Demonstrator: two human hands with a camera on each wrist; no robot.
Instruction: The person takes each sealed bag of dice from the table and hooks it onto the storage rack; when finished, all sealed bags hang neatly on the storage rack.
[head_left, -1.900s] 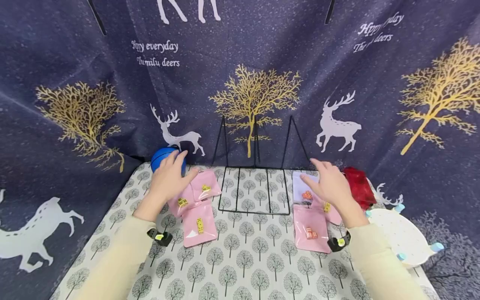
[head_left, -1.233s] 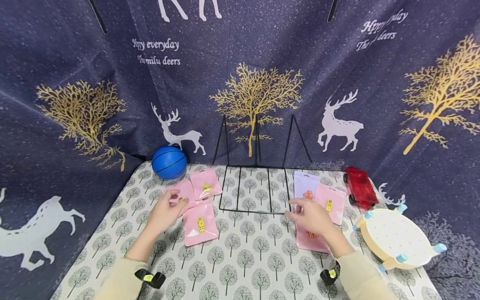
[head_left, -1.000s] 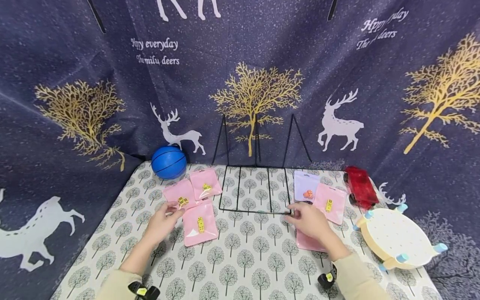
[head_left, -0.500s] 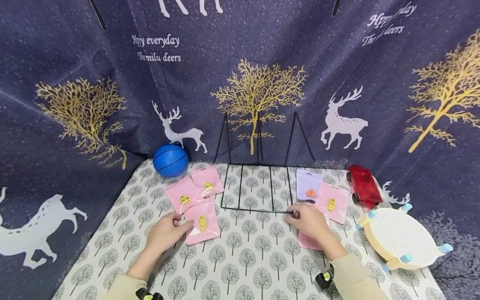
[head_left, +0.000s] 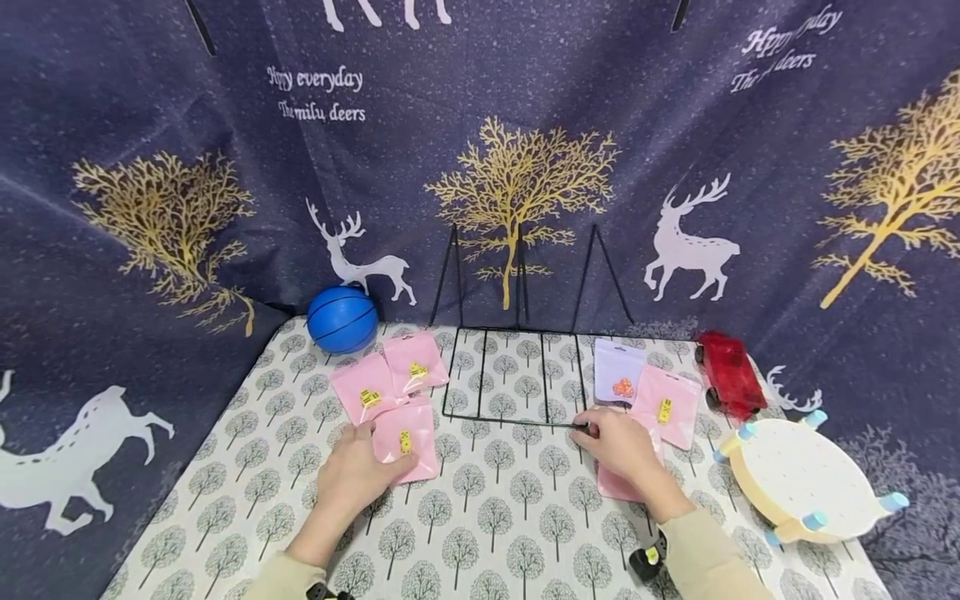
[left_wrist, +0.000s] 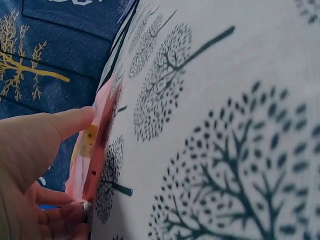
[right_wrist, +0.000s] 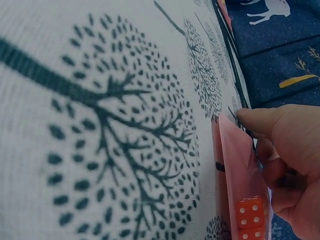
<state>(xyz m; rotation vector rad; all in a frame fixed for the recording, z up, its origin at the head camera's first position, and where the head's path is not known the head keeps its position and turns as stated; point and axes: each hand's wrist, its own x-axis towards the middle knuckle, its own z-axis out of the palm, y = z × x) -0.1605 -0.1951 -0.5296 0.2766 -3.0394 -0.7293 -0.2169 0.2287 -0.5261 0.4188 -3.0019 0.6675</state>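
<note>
In the head view my left hand point(head_left: 352, 473) is at the nearest pink bag point(head_left: 422, 423) of the left group, its thumb on the front part and its fingers along the left edge. A yellow domino-like strip of dice point(head_left: 406, 441) shows through this bag. The left wrist view shows the bag between thumb and curled fingers. My right hand point(head_left: 621, 442) pinches the near right corner of a black wire rack point(head_left: 480, 418). Beneath that hand lies another pink bag point(head_left: 618, 485); orange dice point(right_wrist: 250, 212) show in it in the right wrist view.
Two more pink bags, one point(head_left: 367, 387) left and one point(head_left: 416, 360) behind, lie near a blue ball point(head_left: 342, 320). To the right are a lilac bag point(head_left: 618, 367), a pink bag point(head_left: 678, 429), a red toy car point(head_left: 730, 375) and an upturned round stool point(head_left: 802, 475).
Both hands have come down and nearer from the back of the table. My right hand has taken hold of the rack's corner; my left has moved onto the nearest pink bag.
</note>
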